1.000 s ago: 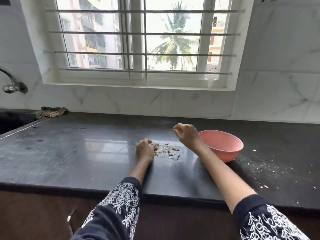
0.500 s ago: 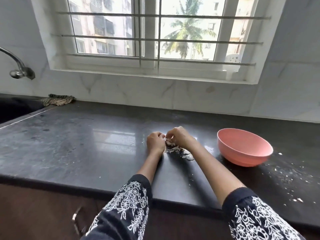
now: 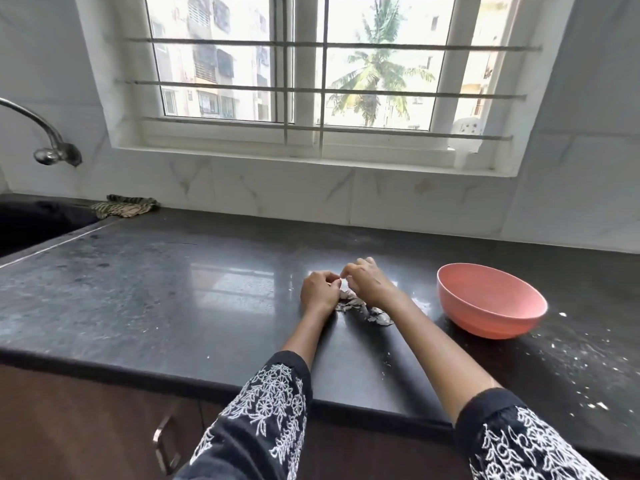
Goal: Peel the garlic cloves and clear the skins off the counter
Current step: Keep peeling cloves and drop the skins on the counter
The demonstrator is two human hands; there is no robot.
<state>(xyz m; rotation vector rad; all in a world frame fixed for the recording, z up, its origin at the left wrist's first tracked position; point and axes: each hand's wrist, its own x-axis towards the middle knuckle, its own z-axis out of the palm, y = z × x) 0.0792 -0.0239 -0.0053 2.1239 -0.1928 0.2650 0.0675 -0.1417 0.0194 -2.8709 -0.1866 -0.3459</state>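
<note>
My left hand (image 3: 318,292) and my right hand (image 3: 367,283) meet over the middle of the dark counter (image 3: 145,289). Between their fingertips sits a small pale garlic clove (image 3: 343,282), pinched from both sides. Under and just in front of the hands lies a small heap of papery garlic skins (image 3: 375,315). A pink bowl (image 3: 491,299) stands on the counter to the right of my right hand; its inside is hidden from here.
White skin flecks (image 3: 571,355) are scattered over the counter right of the bowl. A sink (image 3: 31,220) with a metal tap (image 3: 52,150) lies at the far left, a striped cloth (image 3: 124,205) beside it. The tiled wall and window rise behind.
My right hand has come from near the bowl to join the left hand over the skins. The two now pinch a clove together. The camera has shifted left.
</note>
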